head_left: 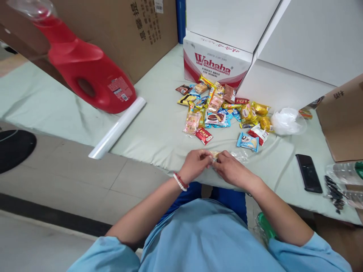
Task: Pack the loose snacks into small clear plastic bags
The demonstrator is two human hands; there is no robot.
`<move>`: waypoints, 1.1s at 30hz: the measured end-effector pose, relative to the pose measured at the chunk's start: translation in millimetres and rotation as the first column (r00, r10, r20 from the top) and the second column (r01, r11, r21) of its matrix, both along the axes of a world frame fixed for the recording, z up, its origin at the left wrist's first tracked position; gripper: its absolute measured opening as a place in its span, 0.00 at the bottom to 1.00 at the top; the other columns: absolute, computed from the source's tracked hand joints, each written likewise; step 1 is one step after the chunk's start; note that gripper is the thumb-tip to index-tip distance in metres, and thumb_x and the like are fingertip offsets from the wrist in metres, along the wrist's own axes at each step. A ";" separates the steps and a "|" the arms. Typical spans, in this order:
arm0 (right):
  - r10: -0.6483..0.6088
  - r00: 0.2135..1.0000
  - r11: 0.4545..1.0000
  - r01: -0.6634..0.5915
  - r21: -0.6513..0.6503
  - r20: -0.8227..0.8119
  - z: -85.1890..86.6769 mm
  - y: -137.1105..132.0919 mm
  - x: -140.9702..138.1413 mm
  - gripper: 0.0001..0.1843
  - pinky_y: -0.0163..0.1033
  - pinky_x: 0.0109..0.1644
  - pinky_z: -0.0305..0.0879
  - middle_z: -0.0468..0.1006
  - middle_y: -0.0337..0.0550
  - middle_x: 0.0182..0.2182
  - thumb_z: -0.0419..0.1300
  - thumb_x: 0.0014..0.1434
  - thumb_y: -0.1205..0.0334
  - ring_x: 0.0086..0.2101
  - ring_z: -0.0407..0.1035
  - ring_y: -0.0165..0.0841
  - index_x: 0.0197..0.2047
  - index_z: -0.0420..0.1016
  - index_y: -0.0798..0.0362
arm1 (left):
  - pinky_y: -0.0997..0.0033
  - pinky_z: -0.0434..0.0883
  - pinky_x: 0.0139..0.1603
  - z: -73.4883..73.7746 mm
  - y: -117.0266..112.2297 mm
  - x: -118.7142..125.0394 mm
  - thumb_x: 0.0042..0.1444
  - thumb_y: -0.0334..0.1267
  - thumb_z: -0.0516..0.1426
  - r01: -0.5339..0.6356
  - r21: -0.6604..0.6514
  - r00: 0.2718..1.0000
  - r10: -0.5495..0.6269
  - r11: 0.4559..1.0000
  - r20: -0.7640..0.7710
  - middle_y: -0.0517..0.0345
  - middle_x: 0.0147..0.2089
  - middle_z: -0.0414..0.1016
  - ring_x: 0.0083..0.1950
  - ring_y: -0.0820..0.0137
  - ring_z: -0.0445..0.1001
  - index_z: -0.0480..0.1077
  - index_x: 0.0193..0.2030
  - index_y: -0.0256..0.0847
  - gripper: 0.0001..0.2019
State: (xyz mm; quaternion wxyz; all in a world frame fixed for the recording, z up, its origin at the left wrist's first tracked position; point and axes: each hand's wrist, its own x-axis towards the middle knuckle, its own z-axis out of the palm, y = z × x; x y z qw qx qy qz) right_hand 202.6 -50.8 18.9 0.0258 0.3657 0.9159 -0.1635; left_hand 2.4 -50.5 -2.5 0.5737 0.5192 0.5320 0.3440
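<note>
My left hand and my right hand meet at the near edge of the pale green table. Together they pinch a small snack in a clear wrapper, which my fingers partly hide. A crumpled bit of clear plastic lies just beyond my right hand. Farther back on the table sits a pile of several colourful snack packets. A red and white bracelet circles my left wrist.
A red jug lies on its side at the left beside a white roll. A Wahaha box and white boxes stand behind. A white plastic bag, black phone, cardboard box and bottles are right.
</note>
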 end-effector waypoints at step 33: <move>-0.620 0.713 0.784 0.555 -0.278 -0.326 15.7 15.1 8.1 0.06 0.38 0.35 0.64 0.78 0.39 0.28 0.55 0.67 0.58 0.28 0.71 0.34 0.40 0.72 0.49 | 0.56 0.71 0.49 -23.7 -41.5 47.2 0.70 0.31 0.48 0.579 0.410 0.564 0.017 0.705 -0.825 0.43 0.54 0.75 0.52 0.58 0.73 0.71 0.59 0.35 0.16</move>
